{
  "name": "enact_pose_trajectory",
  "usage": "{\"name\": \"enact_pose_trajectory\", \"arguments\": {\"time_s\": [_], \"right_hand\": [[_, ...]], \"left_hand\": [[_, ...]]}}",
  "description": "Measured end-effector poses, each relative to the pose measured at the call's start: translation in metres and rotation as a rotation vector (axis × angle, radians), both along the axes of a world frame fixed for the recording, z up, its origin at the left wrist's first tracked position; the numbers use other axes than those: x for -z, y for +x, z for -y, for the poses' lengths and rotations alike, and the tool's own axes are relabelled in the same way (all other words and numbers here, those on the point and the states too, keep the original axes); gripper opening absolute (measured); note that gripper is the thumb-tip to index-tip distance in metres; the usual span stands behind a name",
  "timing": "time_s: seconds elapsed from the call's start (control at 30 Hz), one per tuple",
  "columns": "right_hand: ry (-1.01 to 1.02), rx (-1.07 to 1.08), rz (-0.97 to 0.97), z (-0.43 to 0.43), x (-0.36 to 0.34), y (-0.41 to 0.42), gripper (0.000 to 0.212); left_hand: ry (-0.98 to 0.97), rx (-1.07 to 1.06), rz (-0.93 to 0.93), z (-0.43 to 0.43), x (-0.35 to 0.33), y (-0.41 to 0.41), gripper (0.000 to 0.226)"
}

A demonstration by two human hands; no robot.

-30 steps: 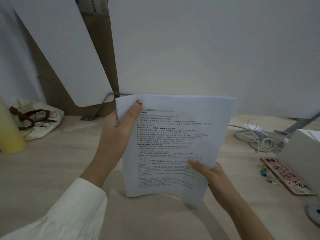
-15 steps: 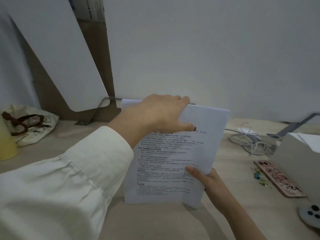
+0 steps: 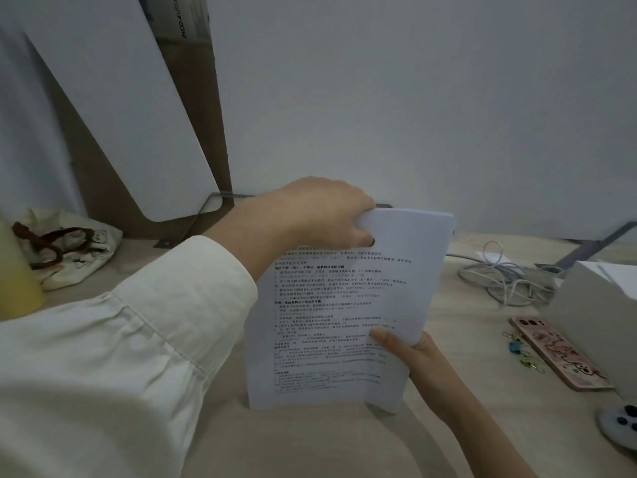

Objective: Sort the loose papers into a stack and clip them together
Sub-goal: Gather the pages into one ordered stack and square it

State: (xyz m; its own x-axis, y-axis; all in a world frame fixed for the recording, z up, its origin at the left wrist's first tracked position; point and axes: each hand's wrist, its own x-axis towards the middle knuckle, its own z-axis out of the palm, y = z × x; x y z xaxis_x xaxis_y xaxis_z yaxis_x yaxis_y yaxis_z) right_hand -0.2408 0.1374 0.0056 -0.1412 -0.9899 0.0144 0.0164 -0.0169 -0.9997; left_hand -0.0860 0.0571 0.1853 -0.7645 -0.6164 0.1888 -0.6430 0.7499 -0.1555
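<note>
A stack of white printed papers [image 3: 348, 312] stands upright on its bottom edge on the wooden desk [image 3: 465, 339], in the middle of the view. My left hand [image 3: 310, 215] grips the stack's top left corner from above, thumb on the front sheet. My right hand [image 3: 410, 353] holds the right edge lower down, thumb pressed on the printed face. Small coloured binder clips [image 3: 522, 351] lie on the desk to the right, apart from both hands.
A pink cartoon phone [image 3: 560, 353] lies beside the clips. A white box [image 3: 599, 305] and tangled white cables [image 3: 503, 277] sit at the right. A white controller [image 3: 620, 426] is at the lower right, a cloth bag [image 3: 69, 246] and a yellow bottle [image 3: 17, 274] at the left.
My left hand went from the stack's left side up over its top edge and now pinches the top left corner. The right hand kept its hold on the right edge.
</note>
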Motion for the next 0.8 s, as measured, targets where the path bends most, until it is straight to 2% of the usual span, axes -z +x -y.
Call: {"name": "enact_pose_trajectory", "arguments": {"time_s": [0.1, 0.17, 0.27, 0.37, 0.4, 0.5, 0.67, 0.73, 0.8], "right_hand": [[0.020, -0.003, -0.035, -0.001, 0.001, -0.001, 0.029], [0.053, -0.007, -0.091, 0.000, -0.001, -0.007, 0.029], [0.115, -0.021, -0.183, 0.000, -0.009, -0.026, 0.046], [0.068, -0.081, -0.070, -0.003, -0.016, -0.046, 0.067], [0.035, -0.104, 0.000, -0.003, -0.018, -0.048, 0.066], [-0.045, -0.118, 0.137, 0.003, -0.012, -0.038, 0.043], [-0.076, 0.027, 0.000, 0.019, -0.008, -0.007, 0.021], [-0.091, 0.038, -0.054, 0.022, -0.012, -0.004, 0.019], [-0.076, -0.005, -0.066, 0.022, -0.009, -0.005, 0.021]], "left_hand": [[0.076, 0.064, -0.099, -0.002, 0.003, 0.005, 0.024], [0.090, 0.095, -0.231, 0.000, 0.005, 0.021, 0.021], [0.112, 0.076, -0.555, 0.008, 0.014, 0.060, 0.030], [0.217, 0.013, -0.897, 0.014, 0.042, 0.096, 0.024], [0.273, -0.024, -0.988, 0.015, 0.056, 0.105, 0.018], [0.450, -0.146, -1.219, 0.015, 0.101, 0.126, 0.012], [0.863, -0.281, -1.439, 0.002, 0.168, 0.147, 0.017], [1.092, -0.248, -1.496, 0.003, 0.184, 0.156, 0.039], [1.181, -0.225, -1.448, 0.006, 0.197, 0.162, 0.064]]}}
